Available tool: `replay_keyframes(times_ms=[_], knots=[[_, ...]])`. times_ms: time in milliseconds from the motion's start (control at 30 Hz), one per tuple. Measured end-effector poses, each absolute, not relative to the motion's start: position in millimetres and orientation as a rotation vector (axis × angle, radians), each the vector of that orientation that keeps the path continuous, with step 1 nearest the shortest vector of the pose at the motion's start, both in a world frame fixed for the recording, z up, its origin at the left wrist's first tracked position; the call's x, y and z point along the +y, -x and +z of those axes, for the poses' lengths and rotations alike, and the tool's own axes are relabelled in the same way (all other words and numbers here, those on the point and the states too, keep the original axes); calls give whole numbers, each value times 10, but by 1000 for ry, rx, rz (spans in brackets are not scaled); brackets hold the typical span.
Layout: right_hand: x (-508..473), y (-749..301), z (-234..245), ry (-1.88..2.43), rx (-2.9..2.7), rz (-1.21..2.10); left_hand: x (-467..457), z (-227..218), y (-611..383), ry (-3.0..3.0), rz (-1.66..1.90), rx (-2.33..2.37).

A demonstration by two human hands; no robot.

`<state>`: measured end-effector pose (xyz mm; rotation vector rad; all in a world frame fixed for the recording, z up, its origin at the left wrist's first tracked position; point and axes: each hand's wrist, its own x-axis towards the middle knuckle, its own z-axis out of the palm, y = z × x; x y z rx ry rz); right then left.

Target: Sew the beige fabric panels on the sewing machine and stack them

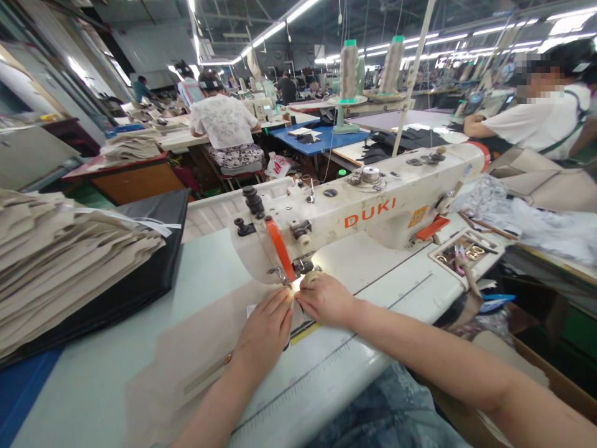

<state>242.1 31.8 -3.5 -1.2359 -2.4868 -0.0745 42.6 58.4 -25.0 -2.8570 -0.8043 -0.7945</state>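
A white sewing machine (326, 218) with orange "DUKI" lettering stands across the bench, its needle area lit by a small lamp. My left hand (268, 323) lies with fingers extended and close together on a pale beige cloth piece (200, 330), fingertips beside the presser foot (286, 282). Right beside the needle, my right hand (326, 300) has its fingers curled and pressed together; what they pinch is hidden. An orange guard (280, 249) rises just above my fingertips. A narrow strip with a brass-coloured end (227, 359) shows near my left wrist.
Stacked beige cloth pieces (69, 261) lie on black sheeting (153, 255) at left. A tray of small tools (466, 255) sits at right, near white crumpled material (545, 224). Thread cones (349, 71) stand behind the machine. Co-workers (224, 121) sit at other benches.
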Motion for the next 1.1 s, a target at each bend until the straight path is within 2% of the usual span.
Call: replay_keyframes(times_ms=[733, 1100], knots=[[308, -2416, 53, 1266, -2444, -71, 767, -216, -446, 2825, -822, -875], [194, -2431, -54, 1002, -2407, -80, 132, -191, -107, 2877, -538, -1111]])
